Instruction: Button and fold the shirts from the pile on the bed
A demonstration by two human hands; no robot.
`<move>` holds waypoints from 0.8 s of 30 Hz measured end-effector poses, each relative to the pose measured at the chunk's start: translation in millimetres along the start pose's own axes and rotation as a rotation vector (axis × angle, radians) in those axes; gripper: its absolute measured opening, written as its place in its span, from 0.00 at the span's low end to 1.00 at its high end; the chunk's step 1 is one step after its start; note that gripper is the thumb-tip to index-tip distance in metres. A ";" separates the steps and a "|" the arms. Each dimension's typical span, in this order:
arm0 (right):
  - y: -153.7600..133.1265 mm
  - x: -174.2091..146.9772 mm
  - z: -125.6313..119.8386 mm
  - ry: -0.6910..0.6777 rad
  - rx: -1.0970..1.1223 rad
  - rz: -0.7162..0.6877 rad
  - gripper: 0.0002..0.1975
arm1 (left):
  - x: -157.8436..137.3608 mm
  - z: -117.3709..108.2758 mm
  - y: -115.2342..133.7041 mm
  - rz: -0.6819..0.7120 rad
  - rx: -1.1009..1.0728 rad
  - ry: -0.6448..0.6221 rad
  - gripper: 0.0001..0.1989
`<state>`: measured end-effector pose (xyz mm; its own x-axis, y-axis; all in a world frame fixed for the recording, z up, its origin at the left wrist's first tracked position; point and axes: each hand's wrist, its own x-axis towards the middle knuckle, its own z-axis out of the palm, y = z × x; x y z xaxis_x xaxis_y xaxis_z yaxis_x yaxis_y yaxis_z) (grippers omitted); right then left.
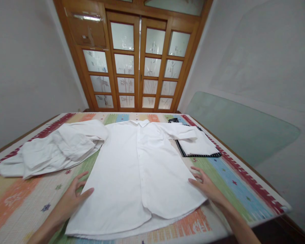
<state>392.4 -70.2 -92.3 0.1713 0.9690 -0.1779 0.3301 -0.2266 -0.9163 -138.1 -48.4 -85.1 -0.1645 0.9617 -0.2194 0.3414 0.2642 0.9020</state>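
Note:
A white button-up shirt [122, 176] lies front side up and spread flat, its collar at the far end and its hem toward me. Beside its left edge is my left hand [75, 195], fingers apart, the thumb over the cloth. My right hand [203, 184] is at the right edge near the hem, fingers also spread and thumb over the fabric. Whether either hand presses on the shirt I cannot tell. One sleeve reaches right, over part of a folded white cloth with black striped edging [199, 144]. The other sleeve is not clearly visible.
A heap of crumpled white cloth [58, 145] lies left of the shirt. Beneath everything is a colourful striped cover [234, 179] on a table-like surface. Wooden doors with glass panes [138, 61] stand beyond the far edge, with walls on both sides.

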 end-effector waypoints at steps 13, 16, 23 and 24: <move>17.4 -29.4 3.8 0.161 -0.414 -0.266 0.24 | -12.4 -12.0 -5.2 0.145 0.400 0.263 0.24; 21.3 -37.3 5.7 0.267 -0.554 -0.327 0.22 | -18.1 -9.1 -6.2 0.175 0.516 0.348 0.18; 25.6 -50.2 -0.1 0.430 -0.699 -0.394 0.20 | -26.2 -11.7 -16.8 0.188 0.859 0.343 0.22; 20.6 -53.9 4.7 0.429 -0.697 -0.436 0.19 | -27.6 -10.5 -17.7 0.235 0.850 0.355 0.23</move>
<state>385.6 -126.7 -103.3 0.1839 0.8947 0.4071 0.9060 0.0063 -0.4232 -149.3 -80.4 -91.0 -0.2298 0.9554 0.1853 0.9376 0.1664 0.3052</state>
